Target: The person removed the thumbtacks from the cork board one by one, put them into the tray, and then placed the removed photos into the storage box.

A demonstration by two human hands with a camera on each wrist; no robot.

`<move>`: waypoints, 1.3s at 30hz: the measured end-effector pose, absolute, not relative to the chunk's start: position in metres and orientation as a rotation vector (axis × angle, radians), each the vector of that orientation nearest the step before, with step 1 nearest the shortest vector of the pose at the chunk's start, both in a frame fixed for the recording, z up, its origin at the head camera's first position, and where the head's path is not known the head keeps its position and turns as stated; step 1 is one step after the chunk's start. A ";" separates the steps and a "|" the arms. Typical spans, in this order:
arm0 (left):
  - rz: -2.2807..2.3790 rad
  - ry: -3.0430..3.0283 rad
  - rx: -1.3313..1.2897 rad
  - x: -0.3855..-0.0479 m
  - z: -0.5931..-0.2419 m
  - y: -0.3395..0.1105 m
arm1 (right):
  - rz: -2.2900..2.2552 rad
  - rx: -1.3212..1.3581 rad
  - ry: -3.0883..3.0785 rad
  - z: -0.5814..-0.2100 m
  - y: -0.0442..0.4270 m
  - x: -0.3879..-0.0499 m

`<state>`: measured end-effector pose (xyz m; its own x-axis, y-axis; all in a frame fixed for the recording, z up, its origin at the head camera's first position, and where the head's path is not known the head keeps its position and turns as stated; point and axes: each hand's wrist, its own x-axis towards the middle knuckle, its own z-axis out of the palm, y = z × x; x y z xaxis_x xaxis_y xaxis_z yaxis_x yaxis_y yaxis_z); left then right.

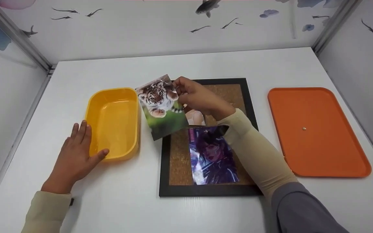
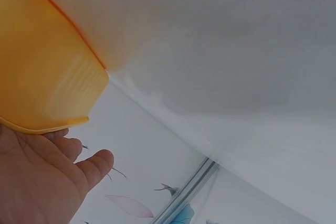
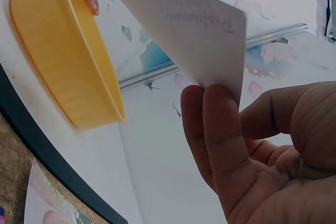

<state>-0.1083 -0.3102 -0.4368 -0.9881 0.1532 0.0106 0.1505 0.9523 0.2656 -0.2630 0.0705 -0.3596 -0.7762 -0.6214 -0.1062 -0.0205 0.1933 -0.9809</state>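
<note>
My right hand (image 1: pixel 197 97) pinches a tiger cub photo (image 1: pixel 163 110) by its right edge, above the left side of a black-framed cork board (image 1: pixel 180 161). In the right wrist view the white back of the photo, with handwriting, faces the camera. A purple portrait picture (image 1: pixel 212 158) lies on the cork. Another picture (image 1: pixel 195 117) there is mostly hidden behind the right hand and the photo. My left hand (image 1: pixel 76 152) rests with straight fingers against the near left rim of a yellow basin (image 1: pixel 136 142), which holds nothing visible.
To the right lies an orange tray (image 1: pixel 322 145) with one tiny light object (image 1: pixel 304 128) on it. The white table (image 1: pixel 125 200) is bounded by printed panels (image 1: pixel 160 29) at the back and sides. The right forearm crosses the board's right side.
</note>
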 end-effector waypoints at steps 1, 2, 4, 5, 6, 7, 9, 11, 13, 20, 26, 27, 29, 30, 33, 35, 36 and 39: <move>0.422 3.092 0.236 -0.108 -0.437 -0.310 | -1.622 -0.599 1.980 -0.360 0.069 -0.263; 0.425 3.090 0.232 -0.108 -0.436 -0.310 | -1.618 -0.601 1.979 -0.359 0.068 -0.263; 0.431 3.087 0.225 -0.108 -0.436 -0.310 | -1.622 -0.610 1.963 -0.360 0.065 -0.262; 0.433 3.087 0.223 -0.107 -0.436 -0.310 | -1.625 -0.617 1.954 -0.360 0.064 -0.262; 0.433 3.087 0.222 -0.107 -0.436 -0.310 | -1.629 -0.620 1.940 -0.360 0.063 -0.262; 0.428 3.088 0.223 -0.107 -0.436 -0.310 | -1.627 -0.625 1.933 -0.360 0.062 -0.262; 0.420 3.094 0.228 -0.108 -0.436 -0.309 | -1.629 -0.632 1.923 -0.360 0.061 -0.261; 0.416 3.100 0.234 -0.108 -0.437 -0.309 | -1.628 -0.631 1.927 -0.361 0.059 -0.261; 0.411 3.107 0.240 -0.108 -0.437 -0.309 | -1.634 -0.624 1.918 -0.362 0.058 -0.261; 0.400 3.103 0.235 -0.108 -0.438 -0.309 | -1.626 -0.648 1.905 -0.368 0.046 -0.258; 0.381 3.103 0.224 -0.108 -0.438 -0.309 | -1.549 -0.659 1.947 -0.374 0.033 -0.254; 0.382 3.103 0.225 -0.108 -0.438 -0.309 | -1.539 -0.657 1.956 -0.374 0.032 -0.253; 0.388 3.099 0.227 -0.108 -0.438 -0.309 | -1.518 -0.659 1.976 -0.374 0.029 -0.252; 0.393 3.097 0.228 -0.108 -0.438 -0.309 | -1.509 -0.665 1.989 -0.374 0.028 -0.251; 0.400 3.095 0.235 -0.108 -0.438 -0.309 | -1.511 -0.685 2.009 -0.373 0.025 -0.251; 0.403 3.098 0.240 -0.108 -0.438 -0.310 | -1.525 -0.691 2.011 -0.372 0.023 -0.253; 0.404 3.102 0.243 -0.108 -0.439 -0.310 | -1.535 -0.687 2.004 -0.372 0.021 -0.253; 0.410 3.110 0.252 -0.108 -0.439 -0.311 | -1.570 -0.668 1.980 -0.371 0.016 -0.256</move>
